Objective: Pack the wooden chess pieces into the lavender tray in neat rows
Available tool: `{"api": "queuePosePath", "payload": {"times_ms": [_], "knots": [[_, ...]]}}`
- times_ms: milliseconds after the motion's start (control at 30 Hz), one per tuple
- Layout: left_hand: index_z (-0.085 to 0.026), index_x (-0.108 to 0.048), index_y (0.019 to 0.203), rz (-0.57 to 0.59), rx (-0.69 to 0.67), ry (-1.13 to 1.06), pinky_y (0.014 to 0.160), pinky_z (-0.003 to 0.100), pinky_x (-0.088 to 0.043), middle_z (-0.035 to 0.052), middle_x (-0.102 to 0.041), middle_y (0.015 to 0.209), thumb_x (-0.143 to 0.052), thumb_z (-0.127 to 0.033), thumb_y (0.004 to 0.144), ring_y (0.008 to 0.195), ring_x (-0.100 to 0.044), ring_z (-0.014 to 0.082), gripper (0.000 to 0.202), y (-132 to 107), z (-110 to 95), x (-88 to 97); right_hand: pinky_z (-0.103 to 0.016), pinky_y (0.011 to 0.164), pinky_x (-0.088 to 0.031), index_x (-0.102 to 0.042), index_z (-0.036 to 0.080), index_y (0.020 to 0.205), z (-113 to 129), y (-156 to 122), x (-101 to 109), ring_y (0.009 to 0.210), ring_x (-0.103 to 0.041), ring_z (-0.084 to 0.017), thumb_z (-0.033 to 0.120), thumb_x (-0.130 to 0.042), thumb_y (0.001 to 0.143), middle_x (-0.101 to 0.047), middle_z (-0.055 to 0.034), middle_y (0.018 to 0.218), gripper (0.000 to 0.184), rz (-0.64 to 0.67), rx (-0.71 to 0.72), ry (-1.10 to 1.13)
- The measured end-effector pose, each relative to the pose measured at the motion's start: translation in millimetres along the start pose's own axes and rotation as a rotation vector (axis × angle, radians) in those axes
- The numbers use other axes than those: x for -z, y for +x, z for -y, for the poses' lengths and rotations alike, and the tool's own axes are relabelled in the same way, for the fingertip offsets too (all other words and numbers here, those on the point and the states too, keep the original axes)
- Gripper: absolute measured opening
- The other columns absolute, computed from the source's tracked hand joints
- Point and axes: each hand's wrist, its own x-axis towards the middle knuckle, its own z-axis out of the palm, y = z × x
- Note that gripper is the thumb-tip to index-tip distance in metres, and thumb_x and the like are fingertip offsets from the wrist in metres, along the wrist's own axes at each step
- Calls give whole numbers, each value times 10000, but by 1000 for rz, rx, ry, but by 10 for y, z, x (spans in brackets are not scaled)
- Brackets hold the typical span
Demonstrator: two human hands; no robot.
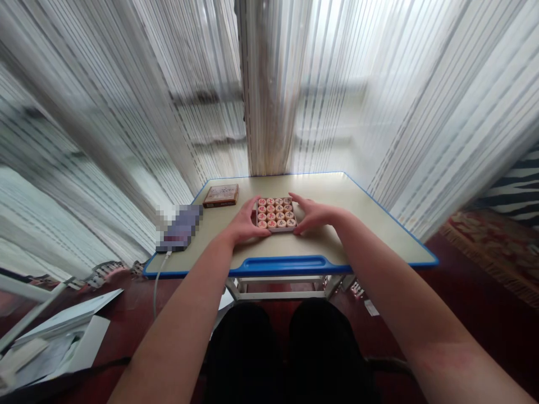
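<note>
A shallow box [283, 230] of round Chinese chess pieces [279, 215] rests on the table before me. The pieces lie in neat rows, red characters mostly on the left and dark ones on the right. My left hand [243, 223] grips the box's left side, thumb at the near corner and fingers along the far one. On the opposite side, my right hand [314, 215] spans the right edge, its thumb at the near corner and a fingertip at the far corner. Behind the box to the left lies a flat brown printed box lid [221, 195], apart from both hands.
The cream table [357, 238] has a blue rim with a pencil groove [286, 262] at the front. A blurred-out dark device [181, 227] with a white cable [158, 280] sits at the left edge. Curtains [272, 112] hang behind; an opened white carton [63, 342] is on the floor at left.
</note>
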Motion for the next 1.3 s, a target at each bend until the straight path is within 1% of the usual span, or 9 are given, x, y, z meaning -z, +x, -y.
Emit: {"api": "queuePosePath", "payload": {"times_ms": [133,267,367,500,700,800,900,1133,1300], "knots": [[-210,-309,1414,-15,-15,35,983,441,-457,164,-394,1405,-852,-239,437,1183,-499,296,1118,10,22,-5,-457,1129,-243,-101,289,1502,12,-13,9,1382,-246,-336,437,-824,452,-280,-109,1506,1283,7,0,4],[-212,-375,1378,-18,-57,80,1014,439,-433,141,-359,1433,-851,-279,443,1244,-447,309,1051,17,24,-2,-450,1128,-249,-120,284,1501,24,-19,18,1378,-256,-334,439,-818,464,-285,-109,1502,1259,18,-20,-11],[-209,-419,1353,-29,-57,125,1058,458,-383,135,-388,1416,-855,-301,435,1262,-433,319,1021,30,36,8,-441,1130,-246,-135,282,1500,17,-7,26,1375,-263,-333,452,-816,461,-289,-103,1502,1253,30,-15,-27],[-198,-421,1357,-13,-23,156,1086,469,-339,142,-444,1377,-856,-331,430,1258,-441,320,1032,49,77,26,-422,1142,-227,-136,275,1501,-14,18,24,1381,-253,-322,478,-816,451,-273,-101,1511,1267,56,-23,-33],[-202,-452,1338,24,-30,224,1087,473,-329,131,-498,1331,-839,-378,449,1234,-465,324,985,83,135,42,-423,1153,-204,-175,296,1491,-36,28,7,1390,-226,-327,482,-810,455,-262,-70,1520,1229,57,-40,-9],[-189,-463,1331,27,-35,329,1092,456,-323,130,-493,1336,-818,-415,472,1249,-445,323,956,91,114,41,-436,1144,-220,-170,317,1490,-32,30,12,1385,-235,-337,495,-805,458,-233,-67,1529,1224,67,-62,-14],[-177,-449,1348,31,-31,378,1092,439,-325,132,-485,1347,-805,-428,484,1265,-422,325,967,84,71,40,-448,1133,-238,-170,329,1488,-24,28,20,1383,-242,-341,506,-798,467,-218,-72,1530,1212,79,-78,-20],[-179,-436,1373,40,-36,377,1089,433,-329,130,-488,1355,-798,-411,493,1252,-439,327,979,81,61,41,-431,1142,-223,-178,295,1492,-16,15,3,1382,-248,-339,490,-798,474,-234,-90,1525,1208,62,-63,-26],[-187,-469,1352,15,-28,301,1109,427,-297,126,-477,1379,-824,-354,441,1284,-416,329,992,92,71,19,-430,1138,-230,-175,294,1493,-35,19,-7,1386,-244,-332,496,-802,466,-230,-89,1526,1220,58,-60,-22]]}}
